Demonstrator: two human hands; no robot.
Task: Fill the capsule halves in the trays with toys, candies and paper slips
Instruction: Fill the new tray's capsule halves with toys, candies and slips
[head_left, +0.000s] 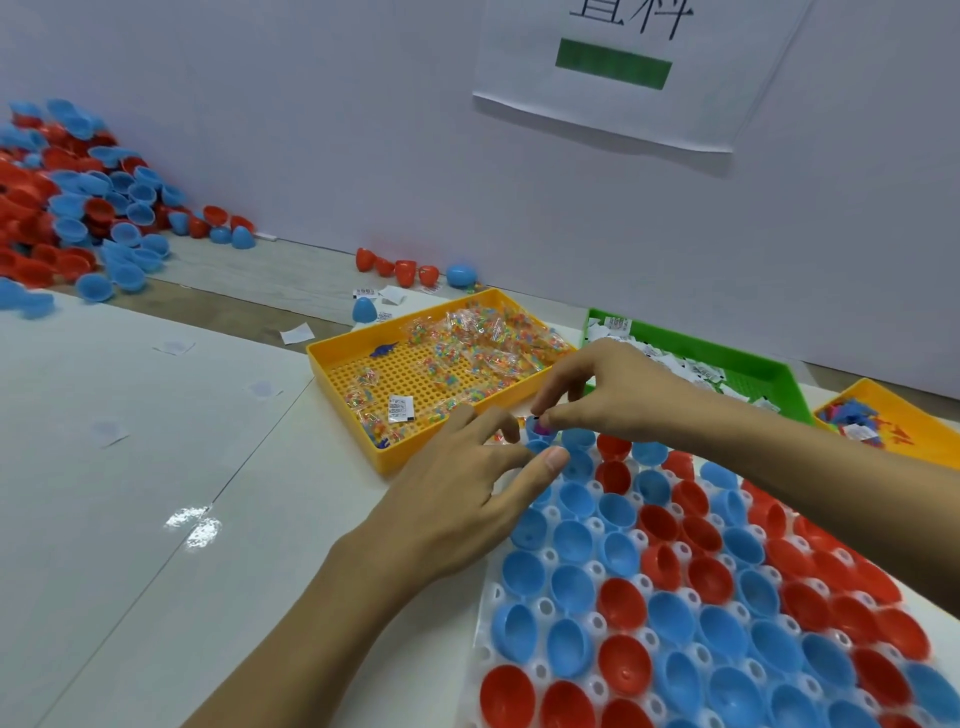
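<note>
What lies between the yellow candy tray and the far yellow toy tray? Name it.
In the head view, a green tray of paper slips, partly hidden by the right hand.

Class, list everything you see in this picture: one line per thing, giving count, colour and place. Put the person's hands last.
White tray: one, bottom right, holding many red and blue capsule halves.
Loose capsule halves: many, red and blue, piled far left.
Yellow basket: one, centre, holding candy packets.
Green basket: one, right, holding paper slips.
Paper sign: one, white, on wall.
Left hand: over tray's far edge.
Right hand: pinching something small above a blue half.
</note>
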